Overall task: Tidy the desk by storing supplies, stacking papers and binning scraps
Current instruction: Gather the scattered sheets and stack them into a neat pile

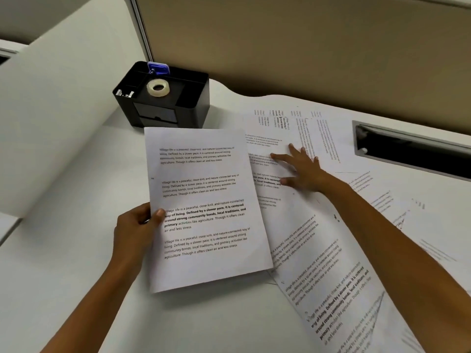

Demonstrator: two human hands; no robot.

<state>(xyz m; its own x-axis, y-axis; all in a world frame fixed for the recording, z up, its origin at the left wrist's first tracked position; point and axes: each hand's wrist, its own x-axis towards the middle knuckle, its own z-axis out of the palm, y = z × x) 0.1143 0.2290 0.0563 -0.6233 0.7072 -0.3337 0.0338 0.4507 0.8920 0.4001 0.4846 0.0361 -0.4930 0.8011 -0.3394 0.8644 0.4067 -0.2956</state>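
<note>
My left hand (135, 229) grips a stack of printed sheets (206, 207) by its left edge, thumb on top, holding it over the white desk (63, 263). My right hand (302, 168) lies flat with fingers spread on a loose printed sheet (270, 149) to the right of the stack. Several more printed sheets (331, 276) lie scattered and overlapping across the right side of the desk. A black desk organiser (163, 95) stands at the back, holding a roll of clear tape (158, 87), a blue clip (158, 68) and small metal items.
A beige partition wall (305, 47) runs along the back of the desk. A dark cable slot (413, 151) is set into the desk at the right. A white curved panel (63, 110) rises on the left.
</note>
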